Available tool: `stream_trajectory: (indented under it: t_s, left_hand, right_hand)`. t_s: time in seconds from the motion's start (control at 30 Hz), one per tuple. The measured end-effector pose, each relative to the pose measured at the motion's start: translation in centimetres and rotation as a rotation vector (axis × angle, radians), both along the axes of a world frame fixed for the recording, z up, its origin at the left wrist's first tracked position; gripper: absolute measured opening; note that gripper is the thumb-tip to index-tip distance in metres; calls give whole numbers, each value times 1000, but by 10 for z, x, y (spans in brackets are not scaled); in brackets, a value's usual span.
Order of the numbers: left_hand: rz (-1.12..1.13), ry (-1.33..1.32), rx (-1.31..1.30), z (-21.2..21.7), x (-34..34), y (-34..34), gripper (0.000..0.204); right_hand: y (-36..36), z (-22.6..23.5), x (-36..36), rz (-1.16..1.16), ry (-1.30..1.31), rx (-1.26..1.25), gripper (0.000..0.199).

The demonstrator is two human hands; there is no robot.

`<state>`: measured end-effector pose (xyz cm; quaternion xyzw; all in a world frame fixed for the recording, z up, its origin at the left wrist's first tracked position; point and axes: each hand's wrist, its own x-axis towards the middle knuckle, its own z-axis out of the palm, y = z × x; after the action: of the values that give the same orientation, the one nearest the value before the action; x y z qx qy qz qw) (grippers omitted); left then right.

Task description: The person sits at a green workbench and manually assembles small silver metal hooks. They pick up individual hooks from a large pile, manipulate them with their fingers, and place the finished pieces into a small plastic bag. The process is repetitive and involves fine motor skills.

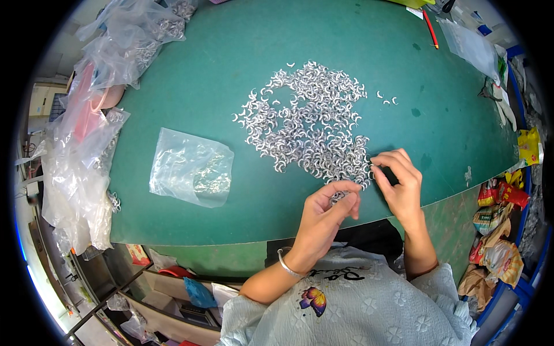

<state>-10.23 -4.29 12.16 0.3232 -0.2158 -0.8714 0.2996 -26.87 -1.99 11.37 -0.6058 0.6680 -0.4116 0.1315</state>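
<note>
A wide heap of small silver crescent-shaped metal pieces (323, 144) is spread over the green tabletop (196, 104). My left hand (328, 210) is curled at the heap's near edge, cupping several of these crescent pieces (338, 197) between thumb and fingers. At the right edge of the heap is my right hand (401, 183), its thumb and forefinger brought together in a pinch. Whatever lies between those fingertips is too small to make out. Left of the heap, a clear plastic bag (191, 167) lies flat on the table.
Plastic bags (130, 43) holding more metal pieces crowd the far left, by a pink container (89, 104). A red pencil (430, 30) and a clear bag (470, 46) lie far right. Colourful packets (502, 259) fill a shelf beyond the table's right edge.
</note>
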Motion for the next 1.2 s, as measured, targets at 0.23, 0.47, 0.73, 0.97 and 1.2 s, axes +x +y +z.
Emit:
stream_trajectory:
  t_s: [0.23, 0.47, 0.73, 0.97, 1.2]
  left_hand:
    - [-12, -191, -199, 8, -2, 0, 18]
    - [-36, -270, -494, 7, 2, -3, 5]
    - [17, -198, -380, 6, 1, 1, 6]
    - [35, -207, -557, 10, 2, -1, 9]
    - [18, -218, -579, 14, 3, 0, 9]
  right_hand:
    - [18, 16, 15, 181, -1255, 314, 18]
    - [24, 18, 13, 187, -1331, 396, 15]
    - [27, 32, 18, 200, -958, 196, 16]
    - [27, 32, 19, 198, -1012, 196, 12]
    - [30, 28, 17, 220, -1145, 243, 7]
